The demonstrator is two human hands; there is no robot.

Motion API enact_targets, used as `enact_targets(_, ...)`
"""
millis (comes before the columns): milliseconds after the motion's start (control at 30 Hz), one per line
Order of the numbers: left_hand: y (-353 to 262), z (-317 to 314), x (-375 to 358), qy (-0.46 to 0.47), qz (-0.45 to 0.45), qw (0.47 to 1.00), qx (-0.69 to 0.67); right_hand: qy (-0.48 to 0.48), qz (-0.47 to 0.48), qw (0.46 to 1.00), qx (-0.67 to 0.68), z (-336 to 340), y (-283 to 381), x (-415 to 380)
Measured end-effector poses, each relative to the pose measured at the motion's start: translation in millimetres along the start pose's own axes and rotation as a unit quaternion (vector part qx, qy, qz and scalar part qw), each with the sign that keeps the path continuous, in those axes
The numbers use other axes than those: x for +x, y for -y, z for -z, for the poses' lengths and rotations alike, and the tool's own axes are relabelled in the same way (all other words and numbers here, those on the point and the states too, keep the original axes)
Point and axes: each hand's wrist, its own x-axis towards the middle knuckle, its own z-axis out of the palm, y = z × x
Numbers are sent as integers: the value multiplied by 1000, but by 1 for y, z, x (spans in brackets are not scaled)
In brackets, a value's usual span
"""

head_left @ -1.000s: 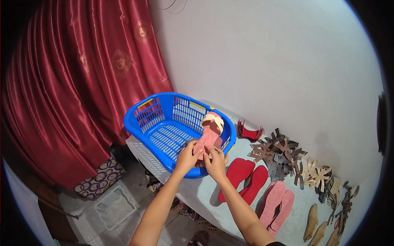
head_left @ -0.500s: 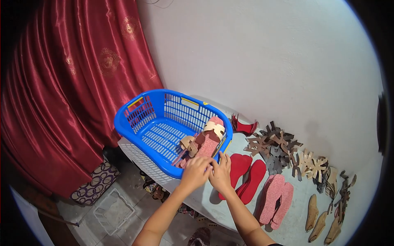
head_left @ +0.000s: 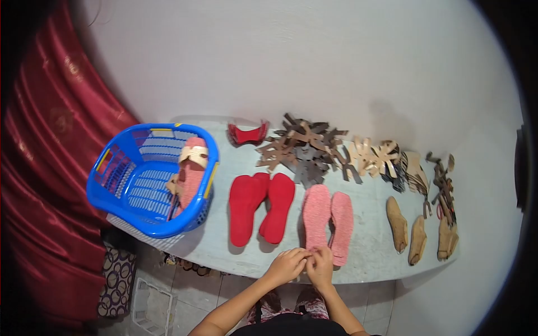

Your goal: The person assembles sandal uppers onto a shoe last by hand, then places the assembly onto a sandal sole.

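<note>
My left hand [head_left: 288, 265] and my right hand [head_left: 320, 269] meet at the fingertips over the near end of the pink soles [head_left: 317, 215]. The fingers of both are pinched together, and whatever may be between them is too small to make out. The pink soles lie in two stacks side by side; my hands partly cover the left one. Left of them are red soles [head_left: 245, 210], also stacked. Farther left, a blue basket [head_left: 150, 229] holds sandals with pink soles and a cream strap [head_left: 194, 155].
Along the wall lie red pieces [head_left: 248, 134], a heap of brown and grey cut straps [head_left: 308, 148] and beige straps [head_left: 375, 157]. Wooden shoe lasts [head_left: 397, 224] rest at the table's right. A white crate [head_left: 152, 311] is on the floor by the red curtain [head_left: 50, 168].
My view has turned to the right, so the basket now appears farther left. Both hands have moved from the basket's rim to the near end of the pink soles.
</note>
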Motion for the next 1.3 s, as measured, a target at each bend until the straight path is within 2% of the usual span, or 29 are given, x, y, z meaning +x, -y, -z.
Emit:
enact_targets(33,-5,-13,5,14,-3,1000,-14,-84,-2,995,-53,10,-15,-2)
enact_targets(67,-10,-25,12,61,10,997,-41,-69,-99,991,-57,12,-44,-8)
enact_targets(167,-29,-69,33,39,47,990,-129,-106,-153,980,-65,16,-102,-2)
enact_targets(233,-30,-104,43,17,43,991,-127,-10,-149,987,-62,9,-133,-1)
enact_targets(300,-31,-134,58,-66,131,967,-206,52,-191,978,-69,-1,-149,-1)
enact_targets(333,-18,-153,60,-94,128,974,-163,59,-191,978,-54,-2,-157,0)
enact_targets(433,-30,-173,76,-165,191,959,-126,83,-181,980,-7,4,-170,11)
enact_targets(500,-35,-186,85,-203,167,964,-21,106,-181,977,25,13,-178,8)
enact_targets(567,-42,-195,94,-198,196,960,-31,94,-87,979,161,27,-189,5)
enact_targets(700,-58,-216,113,-214,172,959,-70,89,-93,942,310,74,-214,8)
enact_targets(767,-63,-237,122,-195,166,963,-88,85,-101,951,281,103,-234,7)
enact_targets(833,-67,-253,128,-122,143,979,-75,56,-100,986,122,121,-258,-1)
enact_targets(967,-67,-288,142,-43,111,990,-72,31,-107,993,43,139,-288,-14)
enact_targets(1033,-69,-298,149,-40,107,990,-84,31,-109,992,53,150,-283,-12)
enact_targets(1100,-71,-302,154,-32,114,989,-89,52,-75,986,-141,166,-274,-6)
enact_targets(1233,-73,-297,160,-11,121,990,-71,-1,-41,986,-159,204,-286,12)
enact_targets(1300,-68,-297,161,-3,139,988,-71,-47,-110,979,-164,216,-303,16)
